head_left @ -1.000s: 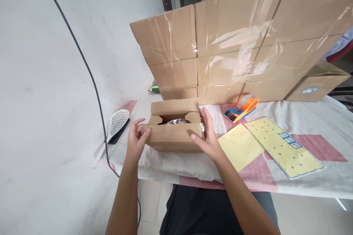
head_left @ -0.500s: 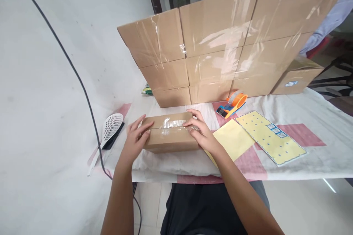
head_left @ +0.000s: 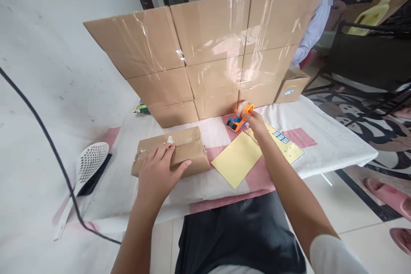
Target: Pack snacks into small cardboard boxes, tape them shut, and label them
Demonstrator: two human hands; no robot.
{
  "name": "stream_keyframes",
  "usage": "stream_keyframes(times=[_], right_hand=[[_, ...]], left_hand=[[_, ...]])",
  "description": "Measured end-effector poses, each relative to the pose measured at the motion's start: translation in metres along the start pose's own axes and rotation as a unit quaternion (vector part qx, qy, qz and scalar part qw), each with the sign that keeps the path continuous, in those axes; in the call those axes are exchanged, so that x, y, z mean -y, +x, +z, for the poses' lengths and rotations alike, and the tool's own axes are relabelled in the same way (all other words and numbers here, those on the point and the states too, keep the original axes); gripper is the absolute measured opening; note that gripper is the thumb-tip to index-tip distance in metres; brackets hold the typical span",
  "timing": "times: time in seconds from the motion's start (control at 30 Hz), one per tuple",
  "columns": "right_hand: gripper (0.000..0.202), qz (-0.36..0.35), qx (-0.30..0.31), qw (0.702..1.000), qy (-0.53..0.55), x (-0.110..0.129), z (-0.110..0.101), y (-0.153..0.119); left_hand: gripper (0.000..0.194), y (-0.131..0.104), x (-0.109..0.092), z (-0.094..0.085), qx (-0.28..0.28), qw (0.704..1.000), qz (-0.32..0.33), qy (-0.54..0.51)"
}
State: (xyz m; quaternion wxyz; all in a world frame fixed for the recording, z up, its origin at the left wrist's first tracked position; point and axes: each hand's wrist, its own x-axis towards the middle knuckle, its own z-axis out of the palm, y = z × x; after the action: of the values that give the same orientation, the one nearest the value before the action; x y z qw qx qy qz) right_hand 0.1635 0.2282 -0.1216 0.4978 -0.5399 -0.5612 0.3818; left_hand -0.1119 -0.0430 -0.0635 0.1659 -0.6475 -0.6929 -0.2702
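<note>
My left hand [head_left: 160, 162] lies spread over the top of a small cardboard box [head_left: 189, 156], its thumb stretched out to the right. Clear tape runs along the box's upper flaps. Farther away, my right hand [head_left: 257, 125] has its fingers closed round the orange handle of a tape dispenser [head_left: 236, 124], which rests on the cloth at the foot of a cardboard wall. Below the right forearm are a plain yellow sheet [head_left: 237, 160] and a patterned yellow sheet [head_left: 293, 150], the latter partly covered by the arm.
The tall wall of taped cardboard boxes [head_left: 215, 77] spans the table's back. Another carton [head_left: 290, 87] stands at its right end. A white slotted skimmer [head_left: 91, 162] and a black cable [head_left: 51, 145] are at left. Beyond the table are a person's sleeve [head_left: 313, 32] and a chair [head_left: 372, 58].
My right hand has left the small box and reached forward and right to the tape dispenser. The left hand has slid onto the box top. The view has turned right.
</note>
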Motion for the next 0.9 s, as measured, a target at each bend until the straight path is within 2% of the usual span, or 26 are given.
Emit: stream_keyframes(times=[0.07, 0.17, 0.27, 0.37, 0.47, 0.57, 0.67, 0.73, 0.8, 0.9], right_hand=[[0.018, 0.011, 0.014, 1.0, -0.025, 0.005, 0.006, 0.016], [0.034, -0.001, -0.001, 0.999, -0.049, 0.014, 0.016, 0.01], [0.036, -0.041, -0.011, 0.998, -0.04, 0.023, 0.015, -0.018], [0.037, -0.078, -0.019, 0.996, -0.023, 0.037, 0.003, -0.05], [0.04, -0.116, -0.015, 0.993, -0.001, 0.055, -0.013, -0.083], [0.042, -0.167, -0.003, 0.986, 0.018, 0.071, -0.028, -0.115], [0.043, -0.215, -0.001, 0.977, 0.003, 0.082, -0.038, -0.144], [0.041, -0.258, 0.004, 0.966, -0.017, 0.085, -0.043, -0.16], [0.035, -0.305, 0.021, 0.951, -0.037, 0.086, -0.046, -0.174], [0.024, -0.358, 0.046, 0.93, -0.063, 0.083, -0.052, -0.187]], left_hand=[[0.057, 0.005, -0.004, 0.0, 0.008, 1.0, -0.024, -0.009], [0.059, 0.002, -0.004, 0.001, 0.027, 0.998, -0.043, -0.033], [0.063, -0.009, -0.001, -0.001, 0.045, 0.997, -0.016, -0.06], [0.069, -0.016, 0.002, -0.005, 0.06, 0.996, 0.002, -0.067], [0.062, -0.017, 0.004, -0.009, 0.058, 0.996, -0.005, -0.066], [0.052, -0.014, -0.002, -0.015, 0.027, 0.997, -0.017, -0.074], [0.043, -0.008, -0.028, -0.021, -0.043, 0.992, -0.015, -0.118], [0.04, -0.003, -0.055, -0.024, -0.053, 0.98, -0.006, -0.193], [0.037, 0.003, -0.084, -0.022, 0.008, 0.962, 0.0, -0.272], [0.025, 0.013, -0.114, -0.009, 0.144, 0.92, -0.002, -0.364]])
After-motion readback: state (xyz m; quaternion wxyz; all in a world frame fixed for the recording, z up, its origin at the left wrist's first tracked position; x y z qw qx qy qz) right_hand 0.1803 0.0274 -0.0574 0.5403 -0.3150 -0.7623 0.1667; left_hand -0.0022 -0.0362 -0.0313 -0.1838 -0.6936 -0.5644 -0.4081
